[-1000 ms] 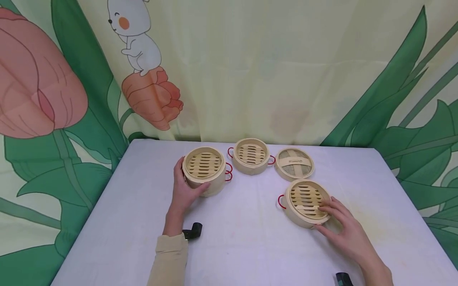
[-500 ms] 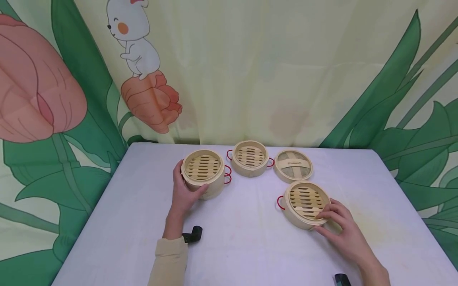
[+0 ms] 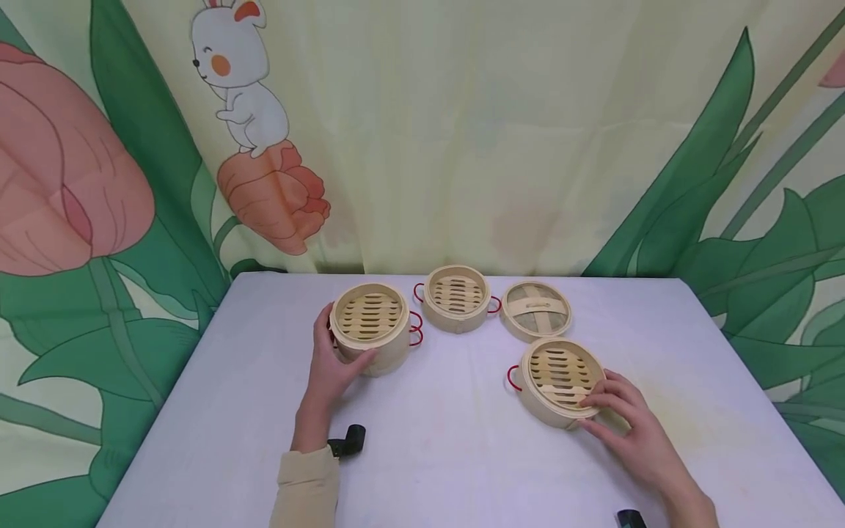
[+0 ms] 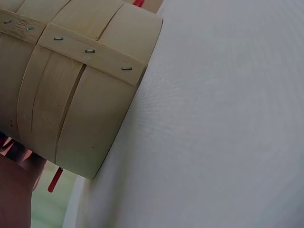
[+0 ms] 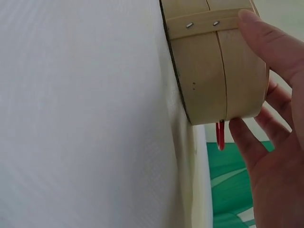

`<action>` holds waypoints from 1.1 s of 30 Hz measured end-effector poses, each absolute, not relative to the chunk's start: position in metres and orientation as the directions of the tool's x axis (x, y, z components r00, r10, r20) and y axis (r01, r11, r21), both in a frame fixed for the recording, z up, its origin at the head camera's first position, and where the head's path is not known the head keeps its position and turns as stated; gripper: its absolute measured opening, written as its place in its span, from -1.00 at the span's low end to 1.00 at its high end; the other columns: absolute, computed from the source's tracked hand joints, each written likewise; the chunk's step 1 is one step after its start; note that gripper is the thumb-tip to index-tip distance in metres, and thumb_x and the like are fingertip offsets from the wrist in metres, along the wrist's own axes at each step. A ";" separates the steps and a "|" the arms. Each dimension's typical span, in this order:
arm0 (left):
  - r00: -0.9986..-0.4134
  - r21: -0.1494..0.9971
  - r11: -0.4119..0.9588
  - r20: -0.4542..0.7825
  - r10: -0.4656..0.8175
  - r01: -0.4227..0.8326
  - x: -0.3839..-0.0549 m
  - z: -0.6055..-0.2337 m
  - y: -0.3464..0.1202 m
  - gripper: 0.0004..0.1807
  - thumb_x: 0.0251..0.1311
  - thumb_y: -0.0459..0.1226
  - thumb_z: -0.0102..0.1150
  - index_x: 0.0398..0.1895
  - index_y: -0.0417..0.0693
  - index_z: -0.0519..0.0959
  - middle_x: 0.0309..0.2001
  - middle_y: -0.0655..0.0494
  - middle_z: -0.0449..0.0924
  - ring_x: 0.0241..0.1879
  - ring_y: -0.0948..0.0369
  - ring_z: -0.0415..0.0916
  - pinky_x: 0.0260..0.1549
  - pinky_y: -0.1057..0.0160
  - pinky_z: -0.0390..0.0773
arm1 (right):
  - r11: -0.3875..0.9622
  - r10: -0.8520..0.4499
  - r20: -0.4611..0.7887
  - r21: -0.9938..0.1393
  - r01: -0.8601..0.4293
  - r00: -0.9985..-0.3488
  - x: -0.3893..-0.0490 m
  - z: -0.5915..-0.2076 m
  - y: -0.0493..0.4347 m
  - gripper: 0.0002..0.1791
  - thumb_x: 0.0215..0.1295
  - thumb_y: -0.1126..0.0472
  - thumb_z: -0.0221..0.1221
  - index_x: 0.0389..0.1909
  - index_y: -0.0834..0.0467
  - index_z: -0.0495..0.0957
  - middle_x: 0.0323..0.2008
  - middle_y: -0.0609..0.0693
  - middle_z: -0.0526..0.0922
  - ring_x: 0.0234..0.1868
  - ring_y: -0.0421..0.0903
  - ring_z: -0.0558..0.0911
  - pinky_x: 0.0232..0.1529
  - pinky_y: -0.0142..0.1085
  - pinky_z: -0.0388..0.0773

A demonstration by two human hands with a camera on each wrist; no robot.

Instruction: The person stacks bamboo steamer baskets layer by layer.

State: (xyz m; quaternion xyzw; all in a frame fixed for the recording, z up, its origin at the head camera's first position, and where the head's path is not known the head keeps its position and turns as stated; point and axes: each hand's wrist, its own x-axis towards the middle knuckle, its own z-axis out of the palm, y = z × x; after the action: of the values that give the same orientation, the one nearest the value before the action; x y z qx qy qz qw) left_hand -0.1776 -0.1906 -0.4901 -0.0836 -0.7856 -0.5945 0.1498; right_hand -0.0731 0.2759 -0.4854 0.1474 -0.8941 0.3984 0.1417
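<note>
On the left of the table, my left hand (image 3: 332, 372) grips a stack of two bamboo steamer baskets (image 3: 394, 355), thumb on the near side and fingers around the far left. Red handle loops show on the stack's right side. In the left wrist view, the stapled wall of the stack (image 4: 90, 104) stands on the cloth. My right hand (image 3: 630, 425) holds a single bamboo steamer basket (image 3: 540, 405) at front right, its thumb on the outer wall and fingertips over the rim. The right wrist view shows the thumb against the stapled band of this basket (image 5: 202, 80).
Behind, another steamer basket (image 3: 455, 321) with two red handles stands near the back edge. Beside it lies a woven bamboo steamer lid (image 3: 538, 302), close behind the right basket. A white cloth covers the table (image 3: 436, 455); a printed curtain (image 3: 422, 147) hangs behind.
The right hand's fingertips have drawn back slightly toward the near rim of its basket. The left hand keeps its grip on the stack. The head view has tilted up a little.
</note>
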 end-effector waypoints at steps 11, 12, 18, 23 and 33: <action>-0.935 0.890 0.310 0.354 -0.009 0.334 -0.176 -0.491 -0.194 0.19 0.00 -0.23 0.51 0.60 -0.09 -0.10 0.52 -0.05 0.02 0.46 0.04 0.05 0.37 -0.16 0.04 | 0.637 -0.119 0.517 -0.615 -0.465 -0.848 -0.073 -0.485 0.271 -0.47 -0.27 0.63 0.49 -0.24 0.11 0.68 -0.06 0.02 0.50 0.42 -0.22 0.19 0.37 -0.51 -0.02; -0.934 0.890 0.305 0.357 -0.007 0.338 -0.176 -0.492 -0.194 0.18 0.01 -0.23 0.51 0.59 -0.09 -0.09 0.51 -0.06 0.02 0.45 0.03 0.05 0.36 -0.16 0.05 | 0.634 -0.117 0.529 -0.612 -0.474 -0.840 -0.073 -0.484 0.271 -0.46 -0.28 0.64 0.49 -0.24 0.11 0.68 -0.06 0.02 0.50 0.42 -0.20 0.19 0.38 -0.50 -0.02; -0.934 0.900 0.263 0.357 0.005 0.346 -0.163 -0.467 -0.187 0.12 0.01 -0.37 0.42 0.55 -0.36 -0.11 0.49 -0.31 0.00 0.44 -0.15 0.07 0.35 -0.19 0.04 | 0.644 -0.092 0.562 -0.596 -0.479 -0.822 -0.073 -0.477 0.267 -0.45 -0.31 0.65 0.48 -0.24 0.14 0.68 -0.07 -0.01 0.51 0.42 -0.19 0.21 0.39 -0.47 0.00; -0.939 0.909 0.249 0.344 0.008 0.335 -0.157 -0.456 -0.182 0.09 0.01 -0.41 0.39 0.52 -0.45 -0.11 0.47 -0.40 0.00 0.41 -0.20 0.08 0.34 -0.21 0.05 | 0.646 -0.066 0.570 -0.601 -0.470 -0.819 -0.074 -0.470 0.262 -0.45 -0.31 0.67 0.48 -0.23 0.16 0.69 -0.07 -0.02 0.52 0.44 -0.16 0.21 0.39 -0.46 0.00; -0.948 0.917 0.251 0.318 0.011 0.311 -0.156 -0.452 -0.185 0.11 0.02 -0.38 0.41 0.53 -0.42 -0.12 0.48 -0.38 0.00 0.42 -0.18 0.07 0.35 -0.19 0.04 | 0.616 -0.051 0.648 -0.578 -0.535 -0.760 -0.082 -0.452 0.237 -0.43 -0.37 0.72 0.47 -0.23 0.22 0.69 -0.12 0.03 0.54 0.40 -0.03 0.28 0.40 -0.37 0.09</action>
State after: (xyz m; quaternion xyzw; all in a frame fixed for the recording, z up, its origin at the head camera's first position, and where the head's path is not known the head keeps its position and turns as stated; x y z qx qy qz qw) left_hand -0.1561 -0.1848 -0.4523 -0.1030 -0.7811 -0.6031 0.1243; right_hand -0.0823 0.2366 -0.4522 0.1730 -0.8471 0.4027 0.3005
